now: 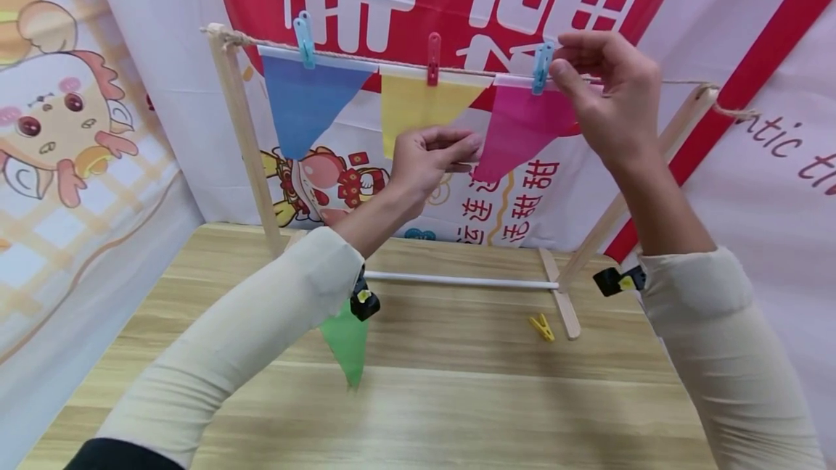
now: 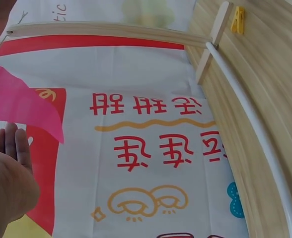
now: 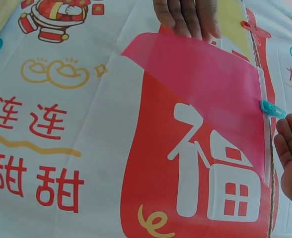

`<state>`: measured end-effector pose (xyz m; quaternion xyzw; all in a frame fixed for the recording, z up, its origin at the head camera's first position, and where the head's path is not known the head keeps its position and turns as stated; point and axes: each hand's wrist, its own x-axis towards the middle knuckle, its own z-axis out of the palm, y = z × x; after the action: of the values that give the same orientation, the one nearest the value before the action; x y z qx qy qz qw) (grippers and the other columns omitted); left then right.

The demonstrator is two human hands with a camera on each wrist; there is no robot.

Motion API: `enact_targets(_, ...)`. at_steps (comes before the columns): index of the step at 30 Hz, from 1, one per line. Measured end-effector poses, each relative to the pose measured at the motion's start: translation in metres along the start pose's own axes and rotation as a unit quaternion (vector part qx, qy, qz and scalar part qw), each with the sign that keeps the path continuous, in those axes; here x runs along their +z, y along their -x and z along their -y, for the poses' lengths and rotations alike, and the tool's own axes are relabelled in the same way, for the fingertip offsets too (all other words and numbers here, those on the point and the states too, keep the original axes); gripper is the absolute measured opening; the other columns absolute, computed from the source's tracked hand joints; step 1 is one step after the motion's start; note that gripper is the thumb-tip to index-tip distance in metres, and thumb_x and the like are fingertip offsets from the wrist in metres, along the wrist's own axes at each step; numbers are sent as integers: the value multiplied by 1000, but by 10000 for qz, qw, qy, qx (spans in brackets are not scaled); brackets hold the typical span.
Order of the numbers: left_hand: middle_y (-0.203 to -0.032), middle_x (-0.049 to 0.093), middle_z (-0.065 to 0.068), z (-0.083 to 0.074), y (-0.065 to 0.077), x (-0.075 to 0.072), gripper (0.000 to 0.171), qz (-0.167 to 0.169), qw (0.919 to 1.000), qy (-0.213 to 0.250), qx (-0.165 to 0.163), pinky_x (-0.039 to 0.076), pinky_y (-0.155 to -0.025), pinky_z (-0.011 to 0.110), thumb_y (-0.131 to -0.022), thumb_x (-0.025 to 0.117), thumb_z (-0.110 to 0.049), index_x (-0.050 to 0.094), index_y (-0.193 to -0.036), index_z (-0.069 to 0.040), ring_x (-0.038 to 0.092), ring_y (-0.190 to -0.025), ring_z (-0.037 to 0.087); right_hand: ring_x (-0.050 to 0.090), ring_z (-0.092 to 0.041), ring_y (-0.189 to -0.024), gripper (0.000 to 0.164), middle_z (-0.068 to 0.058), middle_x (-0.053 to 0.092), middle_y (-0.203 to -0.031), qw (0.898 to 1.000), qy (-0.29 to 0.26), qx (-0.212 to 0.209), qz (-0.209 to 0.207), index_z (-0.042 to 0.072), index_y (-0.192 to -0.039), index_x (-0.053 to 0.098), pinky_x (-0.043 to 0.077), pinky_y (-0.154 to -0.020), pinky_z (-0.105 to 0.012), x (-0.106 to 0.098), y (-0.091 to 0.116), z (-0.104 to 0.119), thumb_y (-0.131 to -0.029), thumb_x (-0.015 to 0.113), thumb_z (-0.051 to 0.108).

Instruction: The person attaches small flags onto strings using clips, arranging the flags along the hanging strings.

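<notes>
A pink triangular flag [image 1: 522,125] hangs from a twine line [image 1: 353,56], held by a light-blue clothespin [image 1: 541,68]. My right hand [image 1: 617,96] is beside this clothespin, fingers loosely bent, thumb close to it; in the right wrist view its fingertips [image 3: 287,131] show a gap from the peg. My left hand [image 1: 423,165] is at the pink flag's left edge, its fingers fairly straight there in the right wrist view. To the left hang a yellow flag [image 1: 424,101] under a red clothespin [image 1: 434,59] and a blue flag [image 1: 310,100] under another light-blue clothespin [image 1: 304,39].
Wooden posts [image 1: 243,129] carry the twine, with a white rod [image 1: 457,281] between them low down. On the wooden table [image 1: 457,405] lie a green flag [image 1: 349,343], partly behind my left sleeve, and a yellow clothespin [image 1: 541,327]. A printed cloth hangs behind.
</notes>
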<state>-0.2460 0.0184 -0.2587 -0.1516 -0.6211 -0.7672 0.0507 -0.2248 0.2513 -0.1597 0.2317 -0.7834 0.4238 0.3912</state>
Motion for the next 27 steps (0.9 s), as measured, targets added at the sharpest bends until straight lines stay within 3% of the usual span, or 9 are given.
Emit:
enact_targets(8, -119, 87, 10, 8, 3, -12, 25, 35, 9999, 44, -97, 71, -96, 39, -104, 84, -20, 85, -126, -10, 87, -101, 20, 77, -12, -113, 39, -8, 81, -132, 9996, -238, -94, 134, 10, -139, 77, 63, -108, -23, -2, 10, -1, -102, 85, 21)
enact_targets(16, -119, 86, 10, 14, 5, -26, 35, 88, 9995, -78, -286, 71, -92, 36, -105, 84, -24, 80, -135, -6, 87, -98, 18, 78, -11, -108, 44, -4, 82, -127, 9993, -139, 62, 336, 15, -143, 77, 64, -102, -21, -1, 22, -4, -101, 86, 28)
enact_targets(27, -101, 85, 2, 15, 9, -43, 32, 249, 9972, -469, -526, 72, -86, 38, -103, 86, -26, 83, -128, -7, 83, -83, 15, 77, -7, -106, 45, -6, 83, -128, 9976, 79, 322, 604, 20, -143, 77, 62, -96, -17, 3, 39, -10, -101, 87, 29)
